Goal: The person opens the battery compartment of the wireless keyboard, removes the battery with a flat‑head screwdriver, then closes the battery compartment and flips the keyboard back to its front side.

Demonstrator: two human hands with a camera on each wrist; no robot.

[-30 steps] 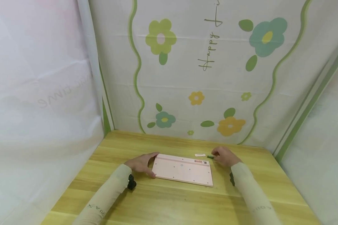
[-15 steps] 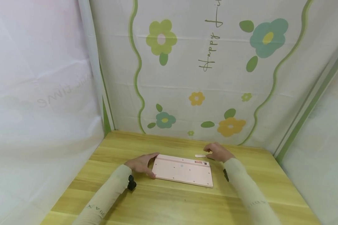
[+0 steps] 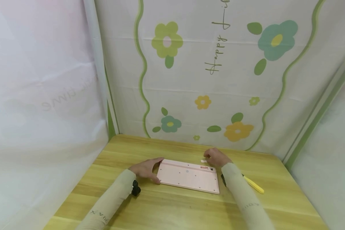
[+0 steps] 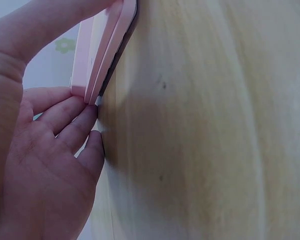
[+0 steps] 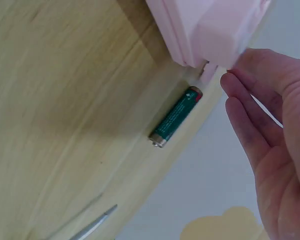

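A pink keyboard (image 3: 187, 177) lies face down on the table, its underside dotted with small screws. My left hand (image 3: 145, 169) holds its left end between the thumb at the near edge and the fingers (image 4: 65, 117) at the far edge. The battery bay (image 3: 204, 167) is uncovered at the far right corner. Behind that corner my right hand (image 3: 218, 158) bends over the small pink battery cover (image 3: 204, 161). A green AAA-looking battery (image 5: 176, 115) lies on the table below this hand. I cannot tell whether the bent right fingers pinch anything.
A yellow-handled tool (image 3: 254, 184) lies right of the right forearm, partly hidden by the sleeve. A pointed metal tip (image 5: 97, 222) shows in the right wrist view. A flowered cloth (image 3: 201, 80) hangs behind the wooden table (image 3: 166, 210).
My right hand has let go of the green battery and moved left over the battery cover. The yellow-handled tool has come out from behind the forearm. The left hand stays on the keyboard.
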